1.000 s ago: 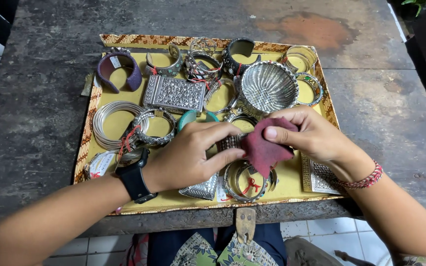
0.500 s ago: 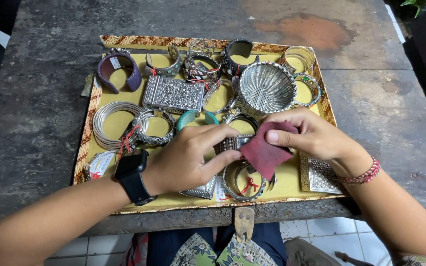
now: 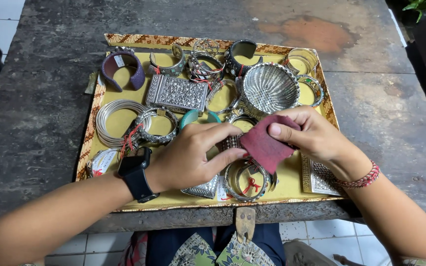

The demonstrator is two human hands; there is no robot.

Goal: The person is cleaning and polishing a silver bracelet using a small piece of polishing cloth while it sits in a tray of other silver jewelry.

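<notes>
Over the yellow tray (image 3: 292,189), the right hand (image 3: 316,138) pinches a dark red cloth (image 3: 265,145) against a silver bangle (image 3: 230,143) gripped by the left hand (image 3: 193,157). A round silver dish (image 3: 269,88) sits at twelve o'clock of the cloth, another bangle (image 3: 245,180) at six.

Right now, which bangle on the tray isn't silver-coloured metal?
The wide purple open cuff bangle at the tray's far left corner; the others around it are mostly silver-coloured.

On the dark stone table (image 3: 35,113) — a yellow cloth-lined tray (image 3: 292,177). At its 1 o'clock, a round ribbed silver bowl (image 3: 270,87); at 11 — a purple open cuff bracelet (image 3: 122,70); between them, a rectangular embossed silver box (image 3: 177,92).
</notes>
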